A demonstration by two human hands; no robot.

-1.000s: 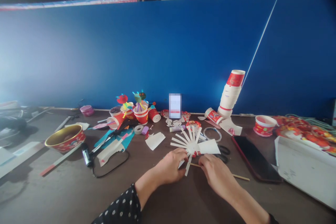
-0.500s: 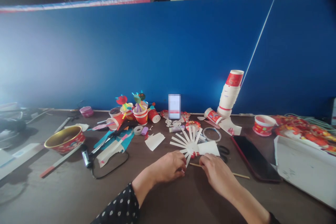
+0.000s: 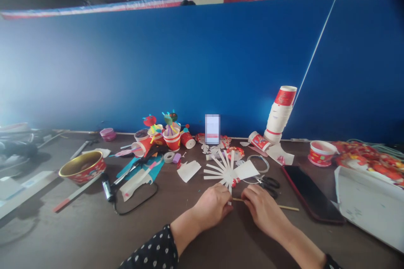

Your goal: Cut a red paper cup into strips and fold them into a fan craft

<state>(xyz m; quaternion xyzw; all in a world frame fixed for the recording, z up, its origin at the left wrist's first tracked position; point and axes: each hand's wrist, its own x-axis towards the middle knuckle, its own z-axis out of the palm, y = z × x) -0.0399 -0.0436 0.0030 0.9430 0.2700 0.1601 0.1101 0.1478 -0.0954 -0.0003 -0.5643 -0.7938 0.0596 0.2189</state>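
Behind the dark brown tabletop (image 3: 78, 235), a tall blue partition (image 3: 158, 63) is standing. The person's left hand (image 3: 213, 205) is pinching one strip of a white, fan-slit paper piece (image 3: 229, 173), which is spreading just beyond both hands; the fingers of the right hand (image 3: 261, 207) are grasping a thin, pale wooden stick (image 3: 288, 208) near black-handled scissors (image 3: 267, 183).

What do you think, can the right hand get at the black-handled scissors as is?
Probably yes: the black-handled scissors lie just beyond the right hand, with nothing visible covering the handles. Its fingers are on the thin wooden stick, though, so it would likely need to let go first.
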